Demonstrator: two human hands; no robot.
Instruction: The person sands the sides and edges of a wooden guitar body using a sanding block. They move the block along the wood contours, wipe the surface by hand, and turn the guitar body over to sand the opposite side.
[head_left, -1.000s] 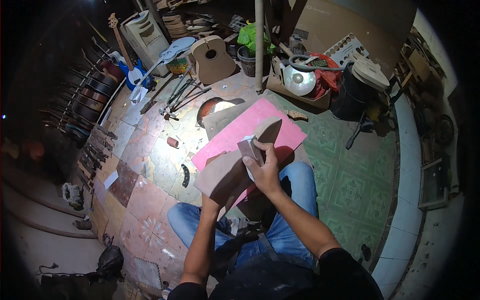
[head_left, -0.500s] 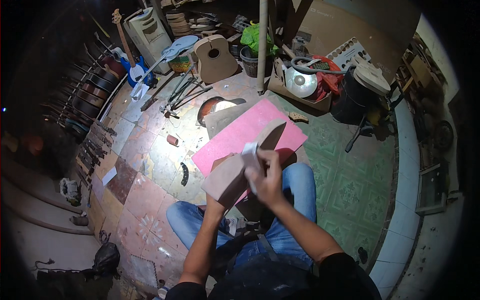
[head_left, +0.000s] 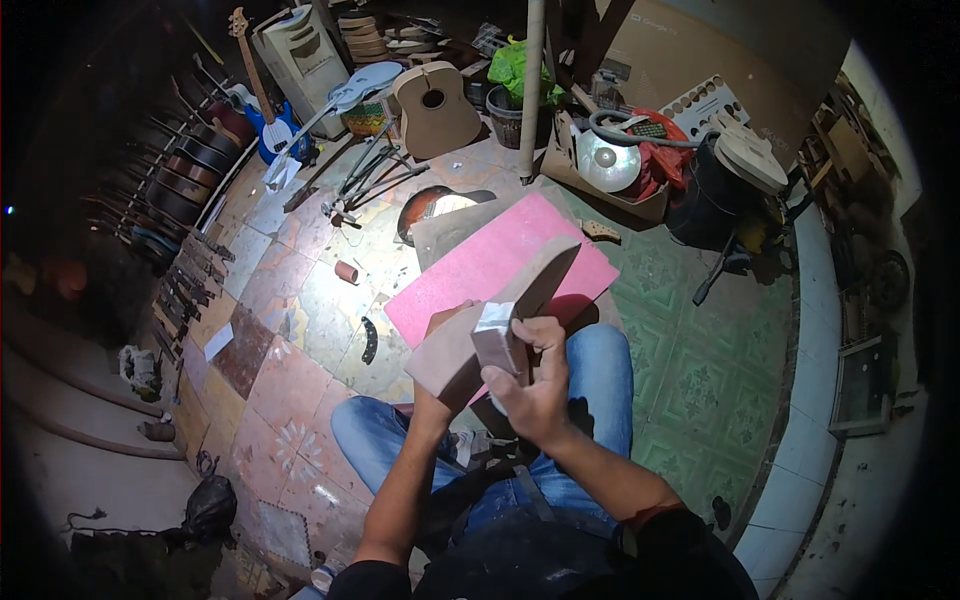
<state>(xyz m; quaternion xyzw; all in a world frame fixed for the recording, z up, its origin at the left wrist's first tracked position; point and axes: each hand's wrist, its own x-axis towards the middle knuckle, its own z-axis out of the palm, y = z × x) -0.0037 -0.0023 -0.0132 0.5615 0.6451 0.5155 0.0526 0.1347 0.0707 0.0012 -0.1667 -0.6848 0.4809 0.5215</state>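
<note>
I sit with a long, curved, grey-brown wooden piece (head_left: 548, 268) held at a slant over my lap. My left hand (head_left: 436, 400) grips its near end from beneath, most of its fingers hidden behind the wood. My right hand (head_left: 535, 385) holds a small block (head_left: 492, 342) with pale wrapping at its top, against the side of the piece. Under the piece lies a pink board (head_left: 445, 295) on a grey slab.
Guitars (head_left: 175, 170) line a rack at left, near loose necks (head_left: 180, 290). An unfinished guitar body (head_left: 433, 125), metal stands (head_left: 360, 185) and a post (head_left: 528, 120) stand ahead. A cardboard box of junk (head_left: 590, 195) and black bucket (head_left: 700, 215) sit back right.
My right hand has moved the block downward along the wooden piece, toward me. My left hand still grips the piece, which has shifted slightly right.
</note>
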